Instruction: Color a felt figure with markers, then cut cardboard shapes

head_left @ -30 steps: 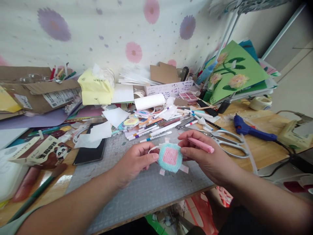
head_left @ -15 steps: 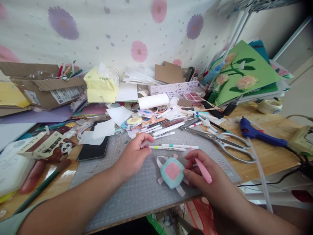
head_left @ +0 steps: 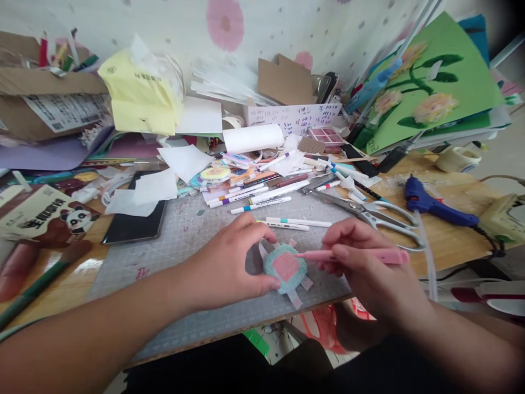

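A small rounded light-blue craft piece (head_left: pixel 304 269) with a pink square in its middle and pale tabs around its rim lies on the grey cutting mat (head_left: pixel 180 232). My left hand (head_left: pixel 229 257) curls round its left side, thumb on the lower edge and forefinger at the upper edge. Pinched in my right hand (head_left: pixel 361 257) is a pink pen (head_left: pixel 381 255); its tip points left and meets the right side of the pink square, as far as I can see. Just behind the craft piece lie two white markers (head_left: pixel 301 222).
Silver scissors (head_left: pixel 379 213) and a blue glue gun (head_left: pixel 438 202) lie to the right. Behind the mat are piled pens and paper scraps, with a paper roll (head_left: pixel 252 137). A black phone-like slab (head_left: pixel 135 224) and a panda box (head_left: pixel 53 216) sit on the left.
My left hand has come from the markers to the craft piece and holds its edge. My right hand has swung the pink pen level, its tip now at the pink square. The view has shifted.
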Tool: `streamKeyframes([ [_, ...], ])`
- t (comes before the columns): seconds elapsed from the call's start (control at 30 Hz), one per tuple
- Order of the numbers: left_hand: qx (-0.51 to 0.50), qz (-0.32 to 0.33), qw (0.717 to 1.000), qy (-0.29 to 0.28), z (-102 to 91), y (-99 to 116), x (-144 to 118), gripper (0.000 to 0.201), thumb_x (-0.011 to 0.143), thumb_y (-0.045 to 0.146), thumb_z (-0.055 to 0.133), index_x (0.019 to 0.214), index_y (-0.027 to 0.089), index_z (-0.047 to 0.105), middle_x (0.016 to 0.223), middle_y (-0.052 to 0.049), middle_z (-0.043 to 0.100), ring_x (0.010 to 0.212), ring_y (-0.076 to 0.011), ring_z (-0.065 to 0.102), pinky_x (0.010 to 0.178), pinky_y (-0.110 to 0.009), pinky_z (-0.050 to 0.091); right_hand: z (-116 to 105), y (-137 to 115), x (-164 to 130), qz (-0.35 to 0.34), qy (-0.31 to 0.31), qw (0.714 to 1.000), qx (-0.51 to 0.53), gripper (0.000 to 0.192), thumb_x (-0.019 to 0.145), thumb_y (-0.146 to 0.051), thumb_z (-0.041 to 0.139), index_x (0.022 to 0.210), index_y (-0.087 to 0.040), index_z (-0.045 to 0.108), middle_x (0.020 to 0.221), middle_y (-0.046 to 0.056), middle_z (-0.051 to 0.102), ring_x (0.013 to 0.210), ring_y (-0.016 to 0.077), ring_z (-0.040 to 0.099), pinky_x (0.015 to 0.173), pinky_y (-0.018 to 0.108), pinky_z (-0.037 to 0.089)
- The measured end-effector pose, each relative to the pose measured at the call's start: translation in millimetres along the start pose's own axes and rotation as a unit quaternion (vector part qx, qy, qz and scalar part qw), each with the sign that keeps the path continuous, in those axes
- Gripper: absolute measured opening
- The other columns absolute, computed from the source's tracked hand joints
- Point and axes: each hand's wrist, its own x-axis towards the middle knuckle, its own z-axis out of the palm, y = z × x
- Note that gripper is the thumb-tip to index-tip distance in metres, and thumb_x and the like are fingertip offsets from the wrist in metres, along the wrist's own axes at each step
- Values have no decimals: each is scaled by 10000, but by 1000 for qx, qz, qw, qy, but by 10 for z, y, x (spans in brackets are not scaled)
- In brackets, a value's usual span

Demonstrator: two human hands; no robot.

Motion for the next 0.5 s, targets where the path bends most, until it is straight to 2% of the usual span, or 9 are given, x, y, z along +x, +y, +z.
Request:
streamKeyframes([
  [0.07, 30, -7, 1000, 1, 41, 24, -16, 562, 609, 465, 784, 1079, 242, 572, 1044, -36, 477, 941, -258, 515, 806, -369, 416, 59, 5, 0, -1, -5, 1000, 2, 121, 769, -261, 666, 714, -228, 564, 597, -43, 538, 543, 130, 488, 518, 242, 418],
  [0.17, 68, 3, 998, 13, 107, 45, -43, 640, 559, 504, 801, 1081, 231, 549, 1043, -45, 475, 939, -277, 518, 802, -385, 416, 93, -9, -1, -1, -9, 998, -55, 155, 765, -241, 656, 665, -219, 540, 584, -45, 510, 537, 117, 435, 488, 224, 377],
  [0.3, 112, 24, 993, 28, 172, 40, -69, 591, 573, 518, 785, 1027, 219, 554, 1011, -51, 481, 917, -283, 522, 795, -403, 417, 79, -37, -5, -2, -26, 993, -112, 153, 771, -243, 644, 665, -219, 538, 599, -36, 525, 550, 123, 446, 483, 227, 365],
  [0.43, 136, 26, 990, 32, 188, 20, -61, 491, 629, 478, 754, 995, 214, 560, 982, -51, 482, 901, -273, 527, 779, -402, 425, 66, -44, -1, -14, 4, 993, -114, 153, 782, -239, 627, 658, -225, 538, 603, -32, 524, 549, 126, 458, 484, 230, 374],
  [0.5, 139, 22, 990, 23, 181, 17, -50, 470, 642, 492, 738, 979, 215, 565, 973, -52, 482, 892, -271, 529, 769, -403, 431, 63, -44, 4, -12, -2, 993, -115, 151, 777, -245, 633, 658, -226, 542, 600, -30, 529, 544, 127, 459, 477, 231, 373],
])
